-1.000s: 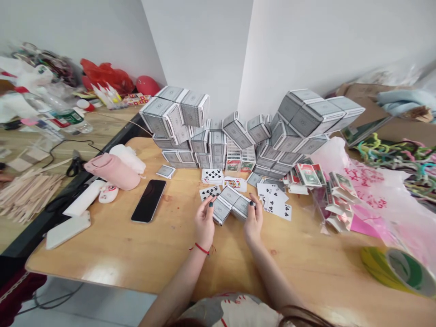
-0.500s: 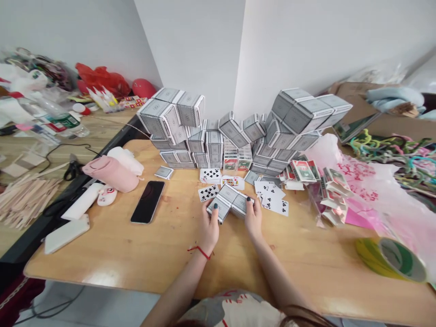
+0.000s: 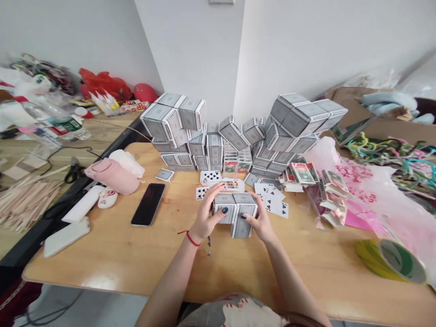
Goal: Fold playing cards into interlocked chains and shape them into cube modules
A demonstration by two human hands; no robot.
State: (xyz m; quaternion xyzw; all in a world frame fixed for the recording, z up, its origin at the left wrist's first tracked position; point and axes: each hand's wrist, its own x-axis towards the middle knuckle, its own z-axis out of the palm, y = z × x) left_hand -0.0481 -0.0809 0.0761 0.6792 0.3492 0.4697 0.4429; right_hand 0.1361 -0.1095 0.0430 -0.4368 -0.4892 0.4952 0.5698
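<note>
Both my hands grip a block of folded playing cards (image 3: pixel 242 213), grey patterned backs outward, made of joined box-like units. My left hand (image 3: pixel 207 215) clasps its left side, thumb on the front face. On the right side, my right hand (image 3: pixel 260 222) holds it with the thumb pressed on the front. Loose playing cards (image 3: pixel 210 176) lie face up just behind the block, with more cards (image 3: pixel 271 194) to its right. Farther back stand stacked card-box structures (image 3: pixel 177 118) on the left and a similar stack (image 3: pixel 299 116) on the right.
A black phone (image 3: pixel 148 204), a pink pouch (image 3: pixel 114 175) and a white power bank (image 3: pixel 66 237) lie on the left of the wooden table (image 3: pixel 136 268). Card packs (image 3: pixel 303 173), a pink-printed plastic bag (image 3: pixel 361 172) and a yellow-green tape roll (image 3: pixel 391 261) are on the right.
The block of cards has been turned in my hands, so one unit now points down toward me. My left hand has shifted its hold, fingers now over the top edge. The view has tilted slightly up.
</note>
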